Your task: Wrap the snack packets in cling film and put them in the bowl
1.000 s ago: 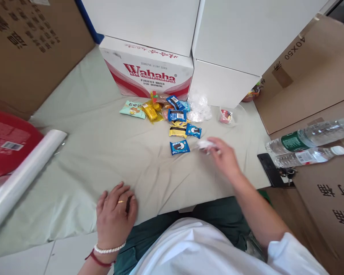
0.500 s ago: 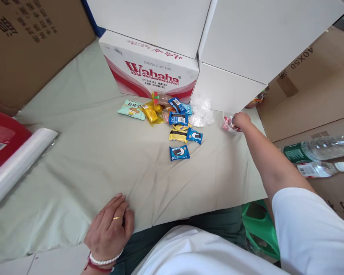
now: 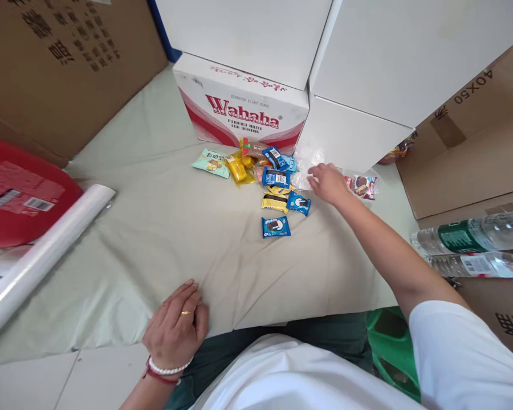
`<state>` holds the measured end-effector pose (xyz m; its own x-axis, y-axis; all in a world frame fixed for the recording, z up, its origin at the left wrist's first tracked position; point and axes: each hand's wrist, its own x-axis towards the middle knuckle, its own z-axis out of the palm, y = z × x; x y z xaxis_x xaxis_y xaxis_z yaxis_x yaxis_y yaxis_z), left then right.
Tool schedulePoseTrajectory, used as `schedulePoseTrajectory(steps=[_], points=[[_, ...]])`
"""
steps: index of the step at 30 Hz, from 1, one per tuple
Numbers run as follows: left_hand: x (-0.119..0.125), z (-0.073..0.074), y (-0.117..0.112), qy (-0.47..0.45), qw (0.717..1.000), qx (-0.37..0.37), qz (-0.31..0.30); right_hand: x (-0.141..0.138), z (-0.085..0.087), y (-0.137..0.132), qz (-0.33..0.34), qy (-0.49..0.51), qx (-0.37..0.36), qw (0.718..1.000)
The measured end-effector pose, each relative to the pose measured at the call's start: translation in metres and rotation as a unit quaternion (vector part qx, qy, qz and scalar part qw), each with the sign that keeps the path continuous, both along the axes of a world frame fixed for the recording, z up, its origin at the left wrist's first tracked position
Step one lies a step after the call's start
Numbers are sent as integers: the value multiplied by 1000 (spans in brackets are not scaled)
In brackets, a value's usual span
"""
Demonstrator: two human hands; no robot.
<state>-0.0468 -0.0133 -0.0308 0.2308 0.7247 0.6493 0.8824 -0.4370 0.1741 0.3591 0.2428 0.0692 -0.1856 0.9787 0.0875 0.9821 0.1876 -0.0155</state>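
My left hand (image 3: 176, 324) rests palm down on the cloth at the table's front edge, fingers lying flat and holding nothing. My right hand (image 3: 328, 183) is at the right side of the snack pile, fingers apart, by the crumpled clear plastic bags (image 3: 308, 152); whether it touches them I cannot tell. Left of it lie blue snack packets (image 3: 276, 177), a yellow packet (image 3: 275, 201) and yellow wrapped snacks (image 3: 237, 168). A light green pouch (image 3: 211, 163) lies at the pile's left. Nearest to me is a single blue packet (image 3: 276, 226). Right of my hand, a clear bag holds red-brown packets (image 3: 365, 186).
Behind the pile stand a Wahaha water carton (image 3: 243, 108) and white boxes (image 3: 363, 125). At left are a red container (image 3: 23, 193) and a plastic film roll (image 3: 47, 256). Plastic bottles (image 3: 474, 233), a cardboard box (image 3: 457, 136) and a green stool (image 3: 393, 347) are at right.
My right hand has let go of the clear bag with red-brown packets and moved left to the crumpled plastic. The view has shifted slightly; my left hand stays resting on the cloth.
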Motion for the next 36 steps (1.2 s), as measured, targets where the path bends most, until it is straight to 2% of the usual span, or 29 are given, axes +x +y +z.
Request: schedulePoseTrajectory(steps=[2,5,7,9,10,11,12,14,16,18,21,23,26,28,33,36], points=[[1,1,0,1,1000,-1,-2,-21,-15,-1,17,-18,-47,999],[1,0,-1,-2,1000,-10,3,-30,-29,0,-28,-9,-62,998],[0,-1,-1,-13,1000,-23,7,-23,-31,-1,-76,56,-25,995],[0,0,-2,-43,998,-41,5,-12,-27,-6,-118,187,28,975],[0,3,-2,-71,996,-55,4,-6,-24,-10,-138,278,45,950],[2,6,-2,-107,992,-73,4,-1,-21,-16,-155,378,49,911],[6,10,-1,-147,985,-93,3,3,-18,-23,-168,481,37,860],[19,21,2,-220,965,-140,-8,7,-13,-44,-181,650,-18,738],[39,34,7,-272,944,-183,-40,5,-11,-71,-176,746,-77,638],[64,46,13,-304,925,-212,-80,-4,-14,-102,-171,789,-114,579],[105,59,22,-319,910,-223,-143,-23,-26,-149,-188,819,-145,522],[129,60,26,-317,905,-226,-174,-38,-38,-177,-203,834,-148,491],[158,53,30,-302,904,-241,-183,-60,-52,-210,-219,847,-122,469],[170,44,31,-283,904,-262,-185,-71,-59,-227,-219,846,-112,473],[175,28,34,-268,890,-291,-228,-84,-61,-250,-177,832,-114,514],[166,28,33,-274,886,-297,-227,-82,-58,-254,-155,796,-143,567]])
